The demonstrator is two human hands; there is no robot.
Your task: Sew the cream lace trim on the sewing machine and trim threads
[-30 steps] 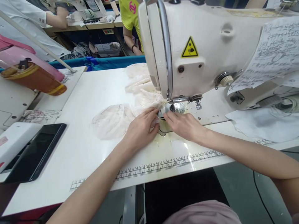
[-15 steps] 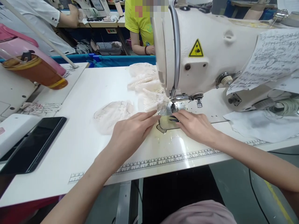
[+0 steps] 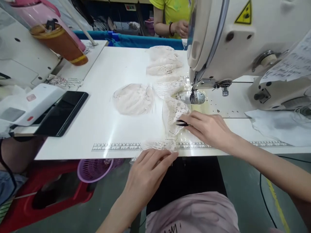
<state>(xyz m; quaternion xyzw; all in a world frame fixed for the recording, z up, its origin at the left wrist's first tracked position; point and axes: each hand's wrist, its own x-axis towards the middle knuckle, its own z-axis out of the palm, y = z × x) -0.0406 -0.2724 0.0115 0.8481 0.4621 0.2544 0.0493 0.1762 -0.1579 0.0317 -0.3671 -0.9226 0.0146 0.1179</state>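
Observation:
A strip of cream lace fabric (image 3: 175, 108) runs from the sewing machine's needle area (image 3: 193, 96) toward the table's front edge. At that edge my left hand (image 3: 152, 165) has its fingers closed over the lace's near end. My right hand (image 3: 206, 127) is closed around small black thread snips (image 3: 182, 123); their two pointed blades lie over the lace, just in front of the needle plate. More lace fabric (image 3: 165, 63) lies bunched behind, left of the machine head (image 3: 213, 38). A separate round cream fabric piece (image 3: 133, 99) rests flat to the left.
A black phone (image 3: 64, 113) and a white device (image 3: 31, 102) sit at the left. Beyond them an amber cup (image 3: 59, 43) hangs by a pink bottle. White cloth (image 3: 279, 126) lies right. A purple basket (image 3: 94, 170) is below the table. A co-worker's hand (image 3: 181, 29) shows behind.
My left hand has moved from beside the needle to the table's front edge, with lace now spread toward me. My right hand stays near the needle with the snips. The view has tilted down.

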